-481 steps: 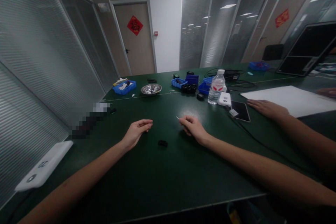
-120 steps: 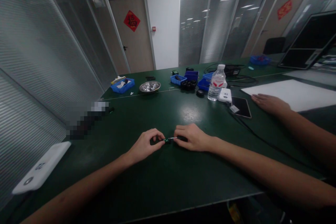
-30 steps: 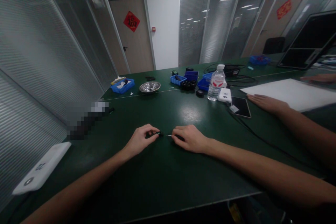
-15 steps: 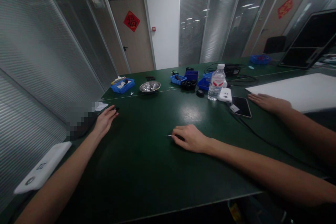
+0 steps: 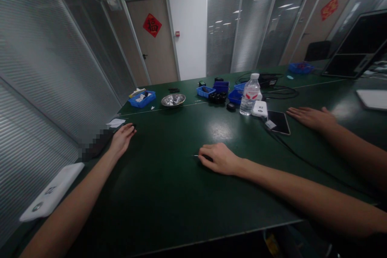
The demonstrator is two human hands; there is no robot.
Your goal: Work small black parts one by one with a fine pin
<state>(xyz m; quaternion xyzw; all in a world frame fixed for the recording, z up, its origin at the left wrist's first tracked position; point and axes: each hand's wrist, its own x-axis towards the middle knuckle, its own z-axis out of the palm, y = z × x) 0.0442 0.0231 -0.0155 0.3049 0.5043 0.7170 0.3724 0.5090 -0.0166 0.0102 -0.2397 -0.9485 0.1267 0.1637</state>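
Metallic-looking tool shaft (image 5: 196, 155), plastic bottle (image 5: 249, 96), smooth table (image 5: 163, 205) (faintly glossy).

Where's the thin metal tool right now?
In the head view, just below the middle: the thin metal tool pokes out leftward from the right hand, nearer the camera than the water bottle.

So my right hand (image 5: 218, 158) sits mid-surface (image 5: 157, 193), a thin tool (image 5: 195, 155) poking out leftward. My left hand (image 5: 122, 138) is way over to the left, just beside some paper (image 5: 116, 123). Farther back there's a bowl (image 5: 173, 105) with a basket (image 5: 142, 103) to its left. Off to the right: bottle (image 5: 249, 96), then a flat device (image 5: 281, 123), then a co-worker's hand (image 5: 314, 118) past that.
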